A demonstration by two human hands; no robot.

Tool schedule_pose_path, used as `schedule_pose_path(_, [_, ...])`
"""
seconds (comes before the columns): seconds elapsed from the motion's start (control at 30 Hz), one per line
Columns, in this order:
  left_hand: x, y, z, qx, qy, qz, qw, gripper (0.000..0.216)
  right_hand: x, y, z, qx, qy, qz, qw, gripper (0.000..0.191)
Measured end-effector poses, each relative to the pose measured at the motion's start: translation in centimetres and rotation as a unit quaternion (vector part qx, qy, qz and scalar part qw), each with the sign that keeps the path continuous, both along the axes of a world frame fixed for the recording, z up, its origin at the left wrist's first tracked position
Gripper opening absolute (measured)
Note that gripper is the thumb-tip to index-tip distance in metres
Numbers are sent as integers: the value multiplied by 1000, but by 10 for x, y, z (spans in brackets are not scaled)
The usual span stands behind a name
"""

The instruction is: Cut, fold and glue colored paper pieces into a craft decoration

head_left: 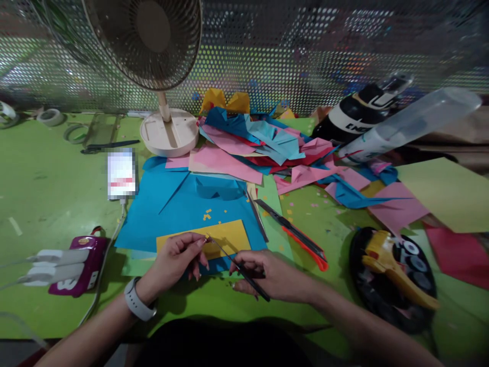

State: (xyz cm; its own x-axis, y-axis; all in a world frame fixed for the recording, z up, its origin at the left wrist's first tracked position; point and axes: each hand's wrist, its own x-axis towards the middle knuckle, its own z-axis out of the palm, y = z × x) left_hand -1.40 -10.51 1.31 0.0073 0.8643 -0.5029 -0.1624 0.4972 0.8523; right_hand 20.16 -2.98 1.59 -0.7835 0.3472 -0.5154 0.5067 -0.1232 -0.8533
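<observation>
My left hand, with a pale watch on its wrist, pinches a tiny yellowish piece between thumb and finger. In my right hand is a slim dark pointed tool, its tip at that piece; whether it is tweezers or a craft knife I cannot tell. Below both hands lies a yellow paper strip on blue paper. Small yellow paper bits are scattered just behind the strip. A folded blue paper shape stands farther back.
An orange utility knife lies to the right. Beyond it are a yellow-handled tool on a round black tray. Colored paper scraps pile up at the back, beside a fan and bottles. A phone and purple power strip sit left.
</observation>
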Motion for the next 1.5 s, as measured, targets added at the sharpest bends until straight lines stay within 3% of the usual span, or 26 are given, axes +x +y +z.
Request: schedule_pose_path(1.5, [0, 0, 0, 1, 8, 4, 1000, 31, -1, -1, -5, -19, 17, -26, 999, 37])
